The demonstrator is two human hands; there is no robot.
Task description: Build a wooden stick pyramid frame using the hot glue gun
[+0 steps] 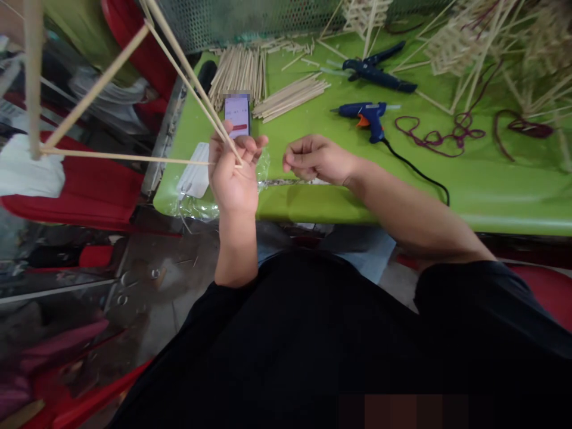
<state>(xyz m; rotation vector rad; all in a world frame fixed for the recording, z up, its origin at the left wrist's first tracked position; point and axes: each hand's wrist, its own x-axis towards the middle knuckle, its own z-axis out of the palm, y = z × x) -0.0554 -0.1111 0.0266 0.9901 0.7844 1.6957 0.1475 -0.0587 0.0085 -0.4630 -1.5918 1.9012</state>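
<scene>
Left hand (233, 173) sits at centre-left of the frame, fingers pinched round the point where several thin sticks (134, 158) meet — one runs almost level toward the left edge, the others fan up toward the upper left, where they join a thicker upright piece (32, 77). So the frame hangs out over the desk's (313, 202) left end, with only this one corner held. Right hand (315, 158) hovers just right of it over the near edge of the desk, loosely curled; whether anything small lies between its fingertips cannot be told.

To do this well, I judge, the pinch should stay right on the joint, not farther along a stick, since the long thin members would flex or twist if gripped away from it. The wrist looks best kept steady so the far ends do not swing. The free hand seems well placed to steady the crossing from the other side.

A glue gun (366, 114) lies near the middle of the desk, its cord (420, 174) trailing toward the near edge — close to the right forearm, worth minding. A phone (237, 113) lies just behind the left hand, beside loose stick bundles (263, 80).
</scene>
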